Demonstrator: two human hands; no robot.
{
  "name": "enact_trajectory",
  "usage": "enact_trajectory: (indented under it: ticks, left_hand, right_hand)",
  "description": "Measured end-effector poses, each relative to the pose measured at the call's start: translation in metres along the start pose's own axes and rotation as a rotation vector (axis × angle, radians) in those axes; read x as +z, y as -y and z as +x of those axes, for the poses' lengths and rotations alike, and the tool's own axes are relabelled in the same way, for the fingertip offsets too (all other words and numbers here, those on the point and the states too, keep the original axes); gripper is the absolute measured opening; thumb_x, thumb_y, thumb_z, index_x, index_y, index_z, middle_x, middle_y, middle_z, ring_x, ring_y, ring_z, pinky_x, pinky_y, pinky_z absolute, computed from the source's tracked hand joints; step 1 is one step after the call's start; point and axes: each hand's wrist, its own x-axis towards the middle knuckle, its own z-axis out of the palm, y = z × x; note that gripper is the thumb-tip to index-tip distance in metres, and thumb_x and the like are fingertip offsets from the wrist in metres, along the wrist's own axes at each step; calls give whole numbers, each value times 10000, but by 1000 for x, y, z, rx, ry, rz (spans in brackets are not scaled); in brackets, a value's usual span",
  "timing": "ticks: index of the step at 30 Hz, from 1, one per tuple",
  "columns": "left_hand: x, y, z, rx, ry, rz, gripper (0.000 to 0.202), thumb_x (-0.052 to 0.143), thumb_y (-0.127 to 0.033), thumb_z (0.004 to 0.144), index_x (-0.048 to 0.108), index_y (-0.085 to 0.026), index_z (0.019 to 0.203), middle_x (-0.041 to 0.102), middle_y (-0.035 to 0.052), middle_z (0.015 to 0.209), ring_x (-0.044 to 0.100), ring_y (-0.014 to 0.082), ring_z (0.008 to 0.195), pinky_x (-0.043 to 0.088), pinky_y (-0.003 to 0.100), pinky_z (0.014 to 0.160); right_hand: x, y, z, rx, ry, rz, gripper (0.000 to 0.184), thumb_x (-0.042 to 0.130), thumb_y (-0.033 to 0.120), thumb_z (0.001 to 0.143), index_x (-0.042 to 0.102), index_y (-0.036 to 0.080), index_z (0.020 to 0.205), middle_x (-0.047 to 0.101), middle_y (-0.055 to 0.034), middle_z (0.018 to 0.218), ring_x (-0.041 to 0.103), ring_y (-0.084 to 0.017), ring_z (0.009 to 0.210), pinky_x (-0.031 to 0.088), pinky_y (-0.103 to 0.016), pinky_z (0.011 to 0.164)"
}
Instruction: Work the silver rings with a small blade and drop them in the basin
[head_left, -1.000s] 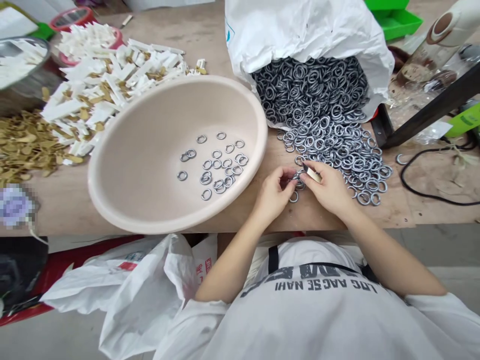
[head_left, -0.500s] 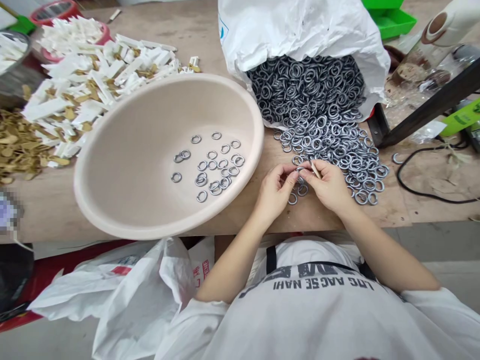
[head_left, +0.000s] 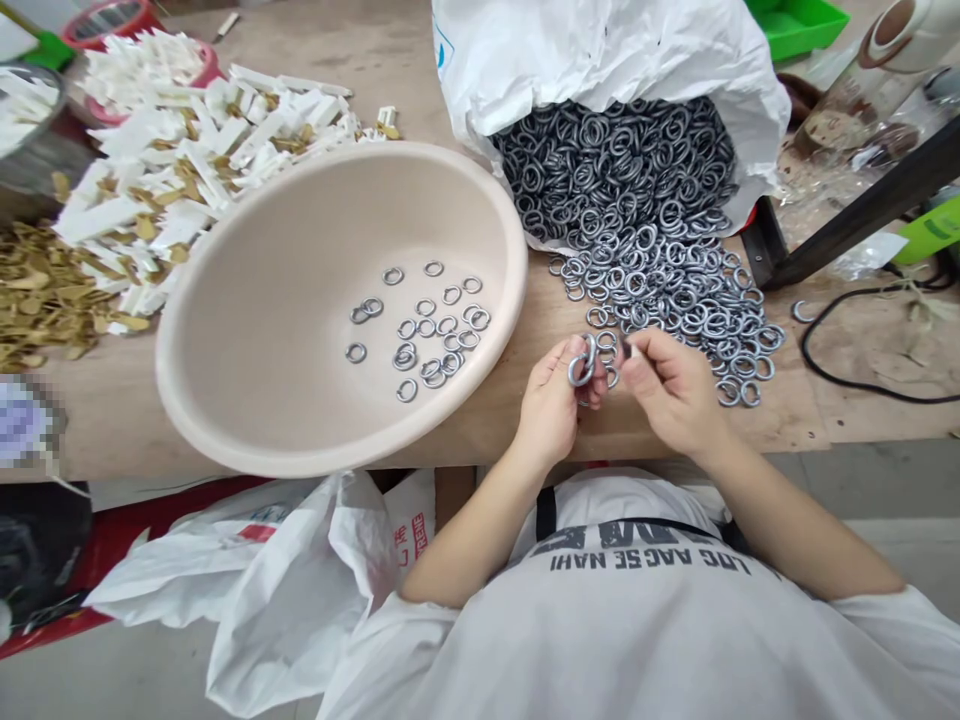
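- At table edge, right of centre: left hand [head_left: 551,405], thumb and fingers pinched shut on one metal ring [head_left: 582,366]; ring standing on edge, lifted clear of the tabletop.
- Just beside it, to the right: right hand [head_left: 671,385], fingers curled closed, fingertips near the held ring; something small and dark at the fingertips, too small to identify.
- Directly beyond both hands: loose rings [head_left: 606,343] lying flat on the table [head_left: 787,420], about three visible, partly hidden by fingers.
- Further out, behind the right hand: one ring pile [head_left: 675,290], far too many to count, spilling from one white bag [head_left: 600,50] lying open toward the person.
- Apart from the pile, to its right: one single open-ended ring [head_left: 801,312], beside one black cable [head_left: 862,388].
- Left of the hands: one beige basin [head_left: 247,330], near the left hand but not touching it; inside, roughly twenty basin rings [head_left: 427,330], scattered flat on the bottom, several overlapping.
- Behind and left of the basin: one heap of white plastic pieces [head_left: 187,170]; at far left, one heap of brass-coloured pieces [head_left: 45,290]; neither countable.
- Below the table edge: crumpled plastic bags [head_left: 262,590], number unclear.
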Motion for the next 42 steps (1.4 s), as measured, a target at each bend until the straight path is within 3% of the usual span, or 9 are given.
enact_trajectory:
  ticks: [5,12,18,22,27,32,35,39,42]
  left_hand:
    - [4,-1,-6,3,26,-55,420,689,-542,892,546,-185,722,483,-52,582,412,67,485,384,193,475]
    - [-6,3,-8,-17,118,50,459,663,-613,889,549,-186,762,487,-57,561,430,72,485,392,200,495]
    - [-2,2,-19,-113,276,59,468,652,-574,908,532,-173,699,506,-29,574,448,79,499,386,226,509]
    - [0,5,-19,-126,182,-42,451,716,-573,851,525,-183,729,476,-53,554,405,74,461,386,217,467]
    - [1,4,-18,-131,191,-58,443,760,-562,807,556,-174,745,489,-51,562,406,74,460,396,216,451]
    - [4,2,-15,-92,77,-112,370,717,-448,856,537,-176,681,480,-47,546,393,76,472,375,212,459]
    - [3,7,-12,-2,-50,-108,331,729,-417,855,569,-169,704,513,-43,598,439,69,529,401,185,508]
    - [0,15,-11,27,-35,-21,176,690,-361,896,678,-186,912,638,-9,772,579,99,677,489,190,603]
    - [-2,18,-14,31,0,-17,247,664,-412,926,676,-216,1076,671,8,861,629,120,733,536,216,633]
  right_hand:
    - [-5,11,-8,-145,127,-300,383,477,470,1046,611,216,793,614,-16,757,559,-152,723,387,-298,683]
    - [-8,7,-7,-188,155,-340,372,503,443,1042,620,207,780,595,-3,736,539,-134,693,347,-292,657]
    - [-23,-13,9,36,-167,-285,424,508,513,1028,560,217,729,481,35,604,455,-127,591,313,-296,601]
    - [-11,-1,3,-46,30,11,310,700,524,912,673,233,1014,692,-14,893,625,-173,791,449,-305,709]
    - [8,3,0,171,94,304,342,667,577,920,618,244,861,631,23,680,585,-159,612,466,-306,612]
    - [7,-4,-4,-81,-151,-31,267,708,482,918,656,233,838,634,3,769,592,-155,720,471,-306,690]
    - [7,0,-13,-255,-96,-257,168,767,367,883,710,250,988,677,-36,953,642,-183,870,497,-321,770]
    - [9,3,-12,-189,-106,-168,112,676,316,948,659,229,879,653,-22,883,624,-175,851,487,-319,756]
    - [14,1,-10,-74,-103,-38,171,669,332,951,622,226,825,634,-7,841,607,-169,822,486,-324,759]
